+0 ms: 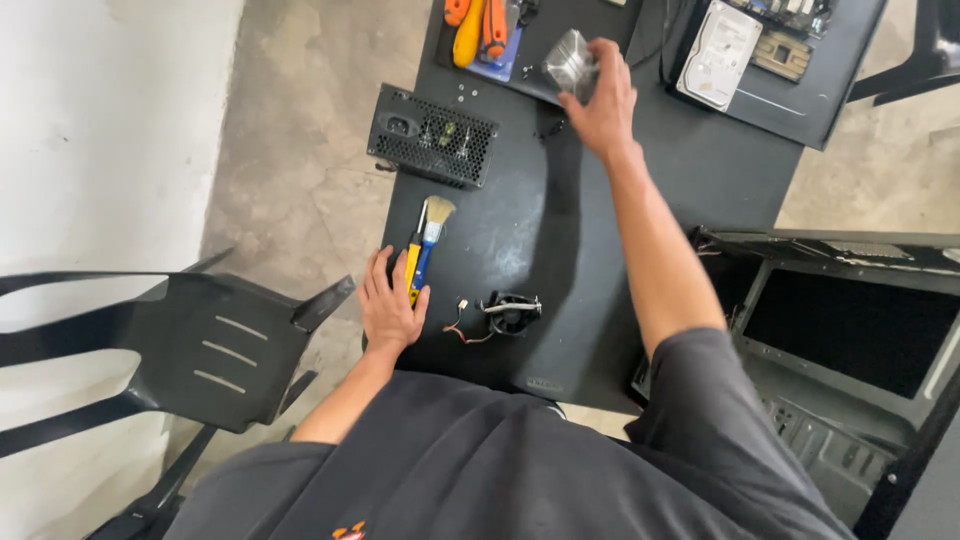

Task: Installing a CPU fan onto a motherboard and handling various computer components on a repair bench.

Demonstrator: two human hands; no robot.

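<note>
Black table [560,230] over concrete floor: left hand [388,305] rests on a paintbrush [424,245] at the near edge, fingers loosely curled; right hand [603,100] grips a metal heatsink [568,62] far across.

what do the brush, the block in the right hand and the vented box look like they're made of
Brush: pale soft bristles, a silvery band that looks metal, and a glossy yellow and blue handle, plastic or painted wood. Block in the right hand: bright silvery grey with fine ribs, likely bare metal, though blurred. Vented box: dark sheet metal by the look, punched with rows of small holes, matte finish.
</note>
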